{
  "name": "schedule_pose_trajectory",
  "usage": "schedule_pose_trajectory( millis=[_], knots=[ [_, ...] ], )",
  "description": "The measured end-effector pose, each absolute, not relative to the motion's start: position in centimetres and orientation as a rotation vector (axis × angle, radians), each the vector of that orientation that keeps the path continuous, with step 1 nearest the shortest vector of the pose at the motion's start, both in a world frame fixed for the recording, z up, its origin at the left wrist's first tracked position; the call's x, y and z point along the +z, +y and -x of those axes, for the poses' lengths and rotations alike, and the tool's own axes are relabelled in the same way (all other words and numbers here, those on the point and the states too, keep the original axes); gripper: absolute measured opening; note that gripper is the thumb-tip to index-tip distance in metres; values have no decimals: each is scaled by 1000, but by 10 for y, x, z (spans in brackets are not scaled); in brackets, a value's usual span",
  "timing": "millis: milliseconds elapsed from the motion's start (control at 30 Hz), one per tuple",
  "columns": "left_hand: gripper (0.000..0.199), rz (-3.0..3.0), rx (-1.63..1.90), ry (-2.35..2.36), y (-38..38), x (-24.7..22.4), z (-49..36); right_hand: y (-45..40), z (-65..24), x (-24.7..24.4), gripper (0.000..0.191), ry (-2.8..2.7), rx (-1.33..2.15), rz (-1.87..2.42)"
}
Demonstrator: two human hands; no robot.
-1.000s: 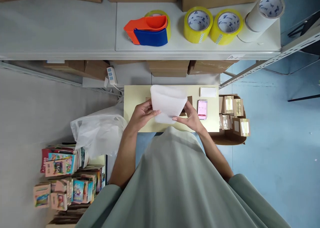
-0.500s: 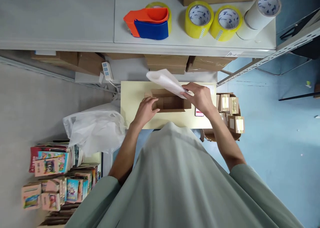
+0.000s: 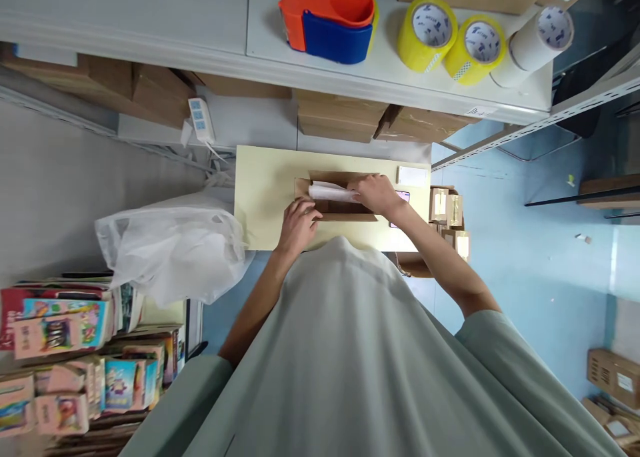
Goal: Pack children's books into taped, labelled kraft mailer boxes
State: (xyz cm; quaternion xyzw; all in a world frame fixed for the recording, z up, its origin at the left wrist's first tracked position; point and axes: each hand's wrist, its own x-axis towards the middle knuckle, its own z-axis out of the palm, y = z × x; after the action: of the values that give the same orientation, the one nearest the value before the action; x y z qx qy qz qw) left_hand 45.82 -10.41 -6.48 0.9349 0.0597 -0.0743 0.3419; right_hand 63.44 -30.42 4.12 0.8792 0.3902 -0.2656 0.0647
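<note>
An open cardboard box (image 3: 350, 217) stands on the pale yellow tabletop (image 3: 265, 197) in front of me. My right hand (image 3: 376, 193) is closed on one end of a folded white sheet (image 3: 330, 191), which lies inside the box opening along its length. Whether the sheet is paper or thin foam I cannot tell. At the box's near left corner, my left hand (image 3: 299, 222) has its fingers curled over the cardboard edge. A phone (image 3: 403, 195) lies beside the box, partly hidden by my right wrist.
Above the table, a shelf holds an orange and blue tape dispenser (image 3: 327, 27), yellow tape rolls (image 3: 427, 33) and white rolls (image 3: 540, 40). A white plastic bag (image 3: 170, 243) hangs at the left, above stacked books (image 3: 60, 330). Small boxes (image 3: 447, 207) sit at the table's right.
My right hand has brought the white sheet down from above the box into its opening. My left hand stays at the box's left side. The camera view has shifted.
</note>
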Motion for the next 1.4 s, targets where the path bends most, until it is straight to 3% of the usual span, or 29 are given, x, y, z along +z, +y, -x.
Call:
schedule_pose_trajectory(
  millis=[433,667,767,867,967,1067,1233,1400],
  knots=[
    [24,-2384,-175,122,-99,-65,-459,-279,-623,-14,37,1072,-1079,-2595],
    [24,-2394,-185,121,-96,-62,-461,-302,-613,-26,46,902,-1057,-2758],
    [25,-2398,-166,118,-96,-61,-463,-336,-603,-20,41,808,-912,-3000],
    [25,-2416,-140,95,-97,-60,-463,-378,-592,-24,36,559,-514,-3349],
    [27,-2431,-81,86,-102,-59,-461,-411,-580,-40,50,207,-233,-3556],
    [43,-2437,-5,126,-109,-60,-461,-420,-567,-55,70,193,-311,-3684],
    [78,-2409,18,168,-117,-68,-469,-399,-553,-62,85,480,-400,-3765],
    [111,-2340,-152,174,-112,-87,-485,-386,-565,-69,81,816,-639,-3573]
  ],
)
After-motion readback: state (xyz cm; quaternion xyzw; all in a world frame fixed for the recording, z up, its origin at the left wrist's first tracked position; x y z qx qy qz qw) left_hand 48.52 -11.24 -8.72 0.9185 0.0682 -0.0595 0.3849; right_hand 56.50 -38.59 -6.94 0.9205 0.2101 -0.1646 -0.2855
